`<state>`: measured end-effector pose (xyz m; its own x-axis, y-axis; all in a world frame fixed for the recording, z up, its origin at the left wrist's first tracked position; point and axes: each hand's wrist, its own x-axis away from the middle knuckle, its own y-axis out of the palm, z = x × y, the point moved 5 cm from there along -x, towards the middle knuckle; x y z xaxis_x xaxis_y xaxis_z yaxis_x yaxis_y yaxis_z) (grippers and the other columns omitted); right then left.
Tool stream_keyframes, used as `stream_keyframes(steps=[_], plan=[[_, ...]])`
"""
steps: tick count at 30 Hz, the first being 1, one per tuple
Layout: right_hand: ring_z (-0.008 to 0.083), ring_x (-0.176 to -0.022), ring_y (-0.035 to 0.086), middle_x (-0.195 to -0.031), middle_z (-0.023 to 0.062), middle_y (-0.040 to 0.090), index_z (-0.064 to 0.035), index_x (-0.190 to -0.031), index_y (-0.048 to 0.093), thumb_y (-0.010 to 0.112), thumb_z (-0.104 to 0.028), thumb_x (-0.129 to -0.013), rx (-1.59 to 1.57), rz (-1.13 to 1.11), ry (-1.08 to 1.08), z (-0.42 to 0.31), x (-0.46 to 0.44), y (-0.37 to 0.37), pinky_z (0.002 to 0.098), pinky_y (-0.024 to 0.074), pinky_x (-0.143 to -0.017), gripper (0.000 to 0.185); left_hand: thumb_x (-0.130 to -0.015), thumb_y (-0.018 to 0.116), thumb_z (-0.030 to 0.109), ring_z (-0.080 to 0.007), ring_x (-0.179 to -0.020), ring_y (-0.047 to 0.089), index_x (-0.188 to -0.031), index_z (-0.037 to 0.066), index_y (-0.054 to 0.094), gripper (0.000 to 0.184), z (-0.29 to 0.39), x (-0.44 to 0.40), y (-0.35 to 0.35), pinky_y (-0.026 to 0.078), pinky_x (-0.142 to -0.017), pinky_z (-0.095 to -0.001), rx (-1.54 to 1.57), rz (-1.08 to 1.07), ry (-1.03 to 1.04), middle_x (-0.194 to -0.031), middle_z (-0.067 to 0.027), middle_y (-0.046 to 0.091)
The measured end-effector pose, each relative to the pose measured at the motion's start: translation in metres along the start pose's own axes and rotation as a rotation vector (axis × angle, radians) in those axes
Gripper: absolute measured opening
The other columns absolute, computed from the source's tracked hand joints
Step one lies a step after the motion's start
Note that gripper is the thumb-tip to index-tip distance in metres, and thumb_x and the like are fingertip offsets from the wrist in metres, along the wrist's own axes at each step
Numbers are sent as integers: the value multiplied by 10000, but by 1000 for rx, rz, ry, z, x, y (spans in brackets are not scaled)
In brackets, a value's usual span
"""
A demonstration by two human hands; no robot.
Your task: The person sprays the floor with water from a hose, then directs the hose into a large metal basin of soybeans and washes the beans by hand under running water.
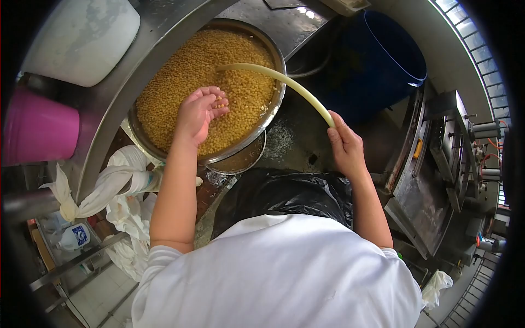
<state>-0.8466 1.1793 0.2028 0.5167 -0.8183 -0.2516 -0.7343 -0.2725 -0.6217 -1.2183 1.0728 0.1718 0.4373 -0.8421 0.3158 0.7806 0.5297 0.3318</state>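
A wide round metal basin [278, 41] is filled with wet yellow soybeans [180, 71]. Above the beans, my left hand [203, 113] is cupped with its fingers curled, and a few soybeans show at the fingertips. My right hand [345, 143] is closed around a pale yellow hose [306, 94], to the right of the basin. The hose arches over the basin's rim, and its far end meets the beans near the middle. Whether water is flowing from it is hard to see.
A smaller metal bowl [257, 156] sits partly under the basin. Further right stand a large blue barrel [383, 65] and metal equipment [426, 191]. At the left are a pink bucket [41, 128], a white tub [87, 38] and white cloths [117, 180] by a metal counter [123, 90].
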Motion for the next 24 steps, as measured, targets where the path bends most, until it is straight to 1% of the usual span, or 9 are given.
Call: stream_keyframes(steps=[6, 10, 13, 16, 18, 19, 21, 22, 24], plan=[[303, -956, 736, -1072, 204, 747, -88, -1485, 626, 659, -160, -1066, -21, -13, 32, -1, 0, 0, 372, 559, -891, 426, -1027, 572, 22, -189, -976, 690, -1149, 25, 645, 142, 6, 10, -16, 611, -845, -351, -230, 91, 65, -1123, -88, 683], [288, -927, 728, -1058, 197, 746, -85, -1481, 629, 660, -160, -1068, -11, 14, -9, 0, 0, 1, 367, 558, -879, 422, -1022, 586, 18, -174, -941, 692, -1134, 28, 646, 127, 5, 14, -25, 609, -825, -327, -256, 111, 63, -1108, -81, 684], [289, -937, 731, -1068, 197, 749, -82, -1480, 631, 658, -158, -1069, -13, -9, 29, 2, 1, 1, 368, 559, -885, 419, -1027, 595, 29, -164, -906, 693, -1121, 36, 635, 103, 5, 16, -32, 606, -816, -316, -275, 142, 69, -1079, -71, 679], [288, -953, 737, -1085, 200, 753, -80, -1478, 633, 659, -158, -1069, -15, -19, 47, -1, 0, 1, 364, 559, -893, 417, -1025, 620, 69, -207, -911, 710, -1140, 17, 681, 140, 5, 20, -38, 611, -844, -362, -360, 182, 54, -1134, -96, 705], [284, -959, 737, -1092, 203, 752, -80, -1477, 635, 659, -157, -1069, -13, -23, 44, -2, 0, 1, 361, 558, -896, 416, -1031, 662, 209, -423, -1059, 737, -1268, 53, 712, 289, 16, 30, -29, 607, -932, -543, -1241, 124, 191, -1378, -161, 702], [280, -966, 738, -1099, 205, 752, -80, -1476, 636, 660, -156, -1069, -11, -24, 40, -2, 0, 1, 357, 557, -899, 415, -1031, 662, 209, -423, -1059, 737, -1268, 53, 712, 289, 17, 33, -25, 607, -932, -543, -1239, 121, 188, -1378, -161, 702], [278, -970, 737, -1105, 206, 752, -79, -1476, 636, 658, -158, -1070, -6, -30, 48, -1, 0, 1, 357, 556, -902, 414, -989, 713, 247, -484, -1271, 643, -1239, 19, 758, 340, 25, 44, -7, 506, -1119, -491, -1389, 137, 426, -1511, -220, 611], [275, -974, 736, -1110, 208, 751, -77, -1476, 635, 657, -160, -1071, -4, -34, 53, -1, 0, 2, 357, 555, -906, 414, -989, 713, 247, -484, -1271, 643, -1239, 19, 758, 340, 25, 48, -2, 506, -1119, -491, -1387, 136, 425, -1511, -220, 611], [280, -978, 736, -1114, 208, 751, -79, -1477, 634, 655, -163, -1073, -8, -28, 43, -1, 0, 2, 360, 555, -910, 414, -988, 717, 278, -513, -1435, 499, -1286, 32, 742, 387, 18, 51, 7, 450, -1179, -506, -1705, 89, 337, -1619, -252, 493]])
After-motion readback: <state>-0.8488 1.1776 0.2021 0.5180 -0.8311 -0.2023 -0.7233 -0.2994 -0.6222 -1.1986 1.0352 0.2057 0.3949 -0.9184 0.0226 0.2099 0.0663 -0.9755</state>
